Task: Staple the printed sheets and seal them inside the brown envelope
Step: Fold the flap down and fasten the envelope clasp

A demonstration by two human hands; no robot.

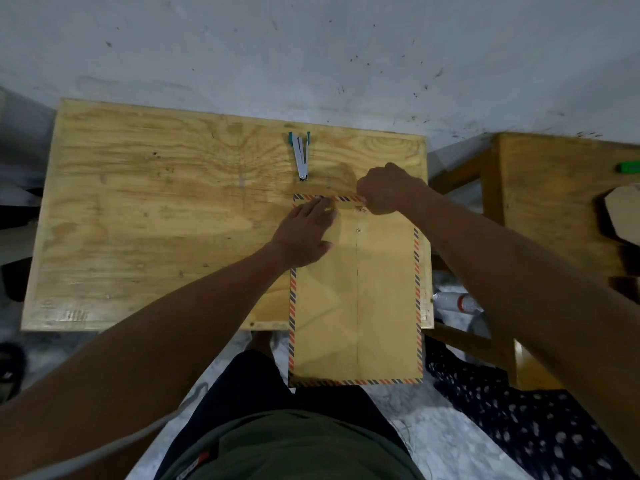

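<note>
A brown envelope (356, 299) with a red-and-blue striped border lies back side up on the right part of the wooden table (156, 216), its near end hanging over the table's front edge. Its flap is folded down at the far end. My left hand (304, 233) lies flat on the envelope's upper left, fingers pressing the flap. My right hand (388, 190) is closed at the flap's right side, fingertips pinching near the small metal clasp (362, 209). A silver stapler (300, 155) with teal ends lies beyond the envelope. No printed sheets are visible.
The table's far edge runs along a grey wall. A second wooden table (554, 209) stands to the right with a green object (628, 167) and a piece of brown cardboard (623, 216). A plastic bottle (457, 301) lies in the gap between the tables.
</note>
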